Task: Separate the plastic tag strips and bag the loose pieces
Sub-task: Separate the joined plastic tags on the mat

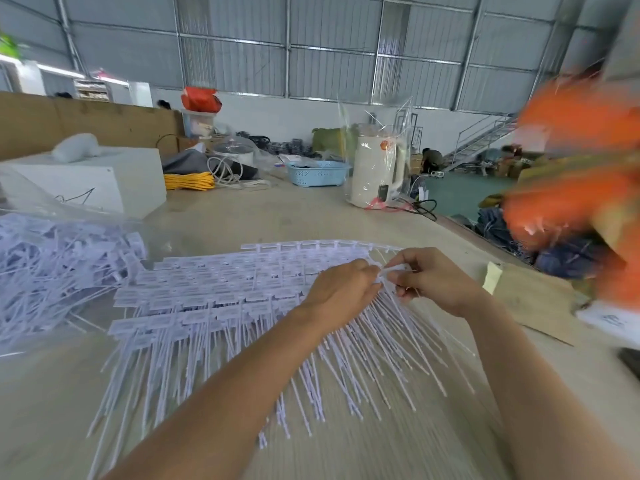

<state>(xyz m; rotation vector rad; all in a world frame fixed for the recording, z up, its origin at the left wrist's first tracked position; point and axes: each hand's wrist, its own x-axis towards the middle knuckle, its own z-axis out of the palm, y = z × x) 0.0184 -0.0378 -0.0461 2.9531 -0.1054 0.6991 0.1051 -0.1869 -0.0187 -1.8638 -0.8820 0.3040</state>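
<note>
A wide stack of white plastic tag strips [214,292] lies fanned out on the table, flat label heads at the far side and thin tails pointing toward me. At the stack's right end my left hand [341,292] grips the top strip, fingers curled over the tag heads. Right beside it, my right hand [436,278] pinches one white tag between thumb and fingers. At the far left a clear plastic bag [52,268] lies open, holding several loose white tags.
A white box [114,181] stands behind the bag. Farther back are yellow cord [188,181], a blue basket [317,173] and a bagged white kettle [375,171]. A blurred orange bundle [571,188] fills the right edge. Cardboard [530,299] lies right of my hands.
</note>
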